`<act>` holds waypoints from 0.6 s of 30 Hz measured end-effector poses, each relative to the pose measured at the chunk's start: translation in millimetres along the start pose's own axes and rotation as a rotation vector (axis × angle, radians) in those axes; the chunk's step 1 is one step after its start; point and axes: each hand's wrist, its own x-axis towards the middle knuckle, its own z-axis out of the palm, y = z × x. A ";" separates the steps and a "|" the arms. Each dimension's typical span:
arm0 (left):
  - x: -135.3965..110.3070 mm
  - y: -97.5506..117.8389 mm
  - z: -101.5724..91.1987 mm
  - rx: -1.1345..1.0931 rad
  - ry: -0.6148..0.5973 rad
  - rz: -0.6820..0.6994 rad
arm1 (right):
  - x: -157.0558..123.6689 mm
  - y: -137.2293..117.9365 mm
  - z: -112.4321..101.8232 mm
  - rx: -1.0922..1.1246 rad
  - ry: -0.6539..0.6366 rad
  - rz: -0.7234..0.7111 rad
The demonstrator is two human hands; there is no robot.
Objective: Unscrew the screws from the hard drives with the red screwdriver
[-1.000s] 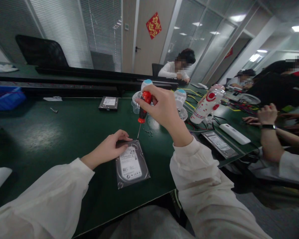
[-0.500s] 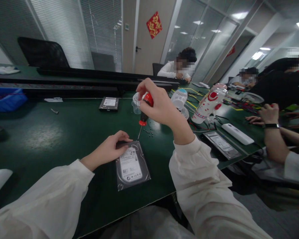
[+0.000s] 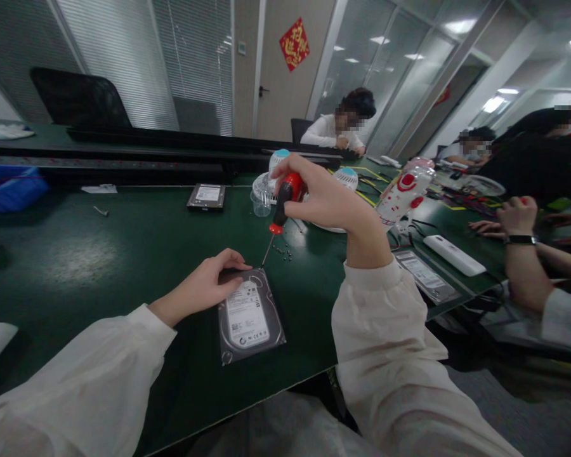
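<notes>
A grey hard drive (image 3: 250, 315) with a white label lies flat on the green table (image 3: 124, 254) in front of me. My left hand (image 3: 209, 285) rests on its far left corner, fingers curled over the edge, holding it down. My right hand (image 3: 323, 197) is closed round a red-and-black screwdriver (image 3: 280, 212), held above the table. The screwdriver leans to the right, and its thin tip points down at the drive's far right corner. A few small dark screws (image 3: 283, 252) lie on the table just beyond that corner.
A second hard drive (image 3: 207, 196) lies further back, with small white fans (image 3: 271, 181) and a clear cup behind the screwdriver. A red-and-white bottle (image 3: 400, 197), another drive (image 3: 426, 276) and a white box (image 3: 454, 255) lie right. A co-worker's hand (image 3: 516, 216) works there; a blue bin (image 3: 9, 190) stands far left.
My right hand has swung to the right with the screwdriver handle, so the tool now leans more. The tip stays by the drive's far corner. My left hand has not moved.
</notes>
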 end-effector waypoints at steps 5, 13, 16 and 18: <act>-0.3 0.4 0.4 -0.016 -0.008 -0.013 | 5.3 -10.9 12.5 -0.073 0.103 0.008; -0.3 4.0 0.2 -0.007 0.004 -0.001 | 10.8 -16.4 29.6 -0.068 0.168 -0.168; -0.3 2.0 -0.1 -0.006 -0.004 -0.006 | 8.7 -14.8 24.8 -0.030 0.185 -0.111; -0.5 0.4 0.2 -0.014 -0.005 -0.007 | 8.0 -14.6 22.7 -0.020 0.194 -0.067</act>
